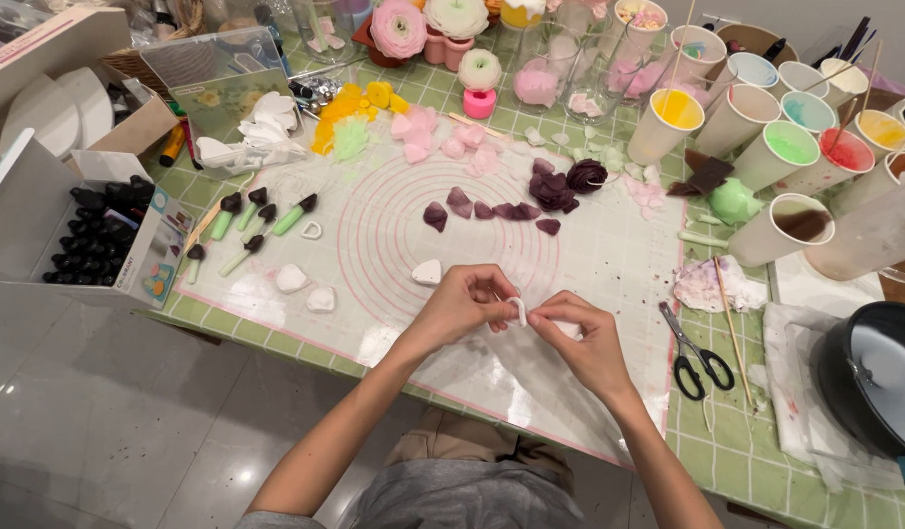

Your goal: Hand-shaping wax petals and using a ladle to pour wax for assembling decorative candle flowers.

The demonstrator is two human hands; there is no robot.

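Two hands: both meet over the clear mat (609, 255) on the table (766, 460).
Left hand (459, 306): fingers bent and pressed together, pinching one side of the small white piece (518, 311).
Right hand (582, 338): fingers pressed together too, pinching the other side of the same white piece.
White piece: small and curved, held up between the two hands, just above the mat.
White petal (427, 271): lies on the mat just beyond the left hand, not touching it.
Dark purple petals (501, 209): lie in a row further out from both hands, next to a dark purple flower (587, 174).
Scissors (695, 353): black handles, flat on the mat, near the right hand on its outer side.
Thin stick (733, 331): lies just past the scissors.
Paper cups (766, 127): many, with colours inside, well away from the right hand.
Green brushes (252, 223): well away from the left hand on its outer side.
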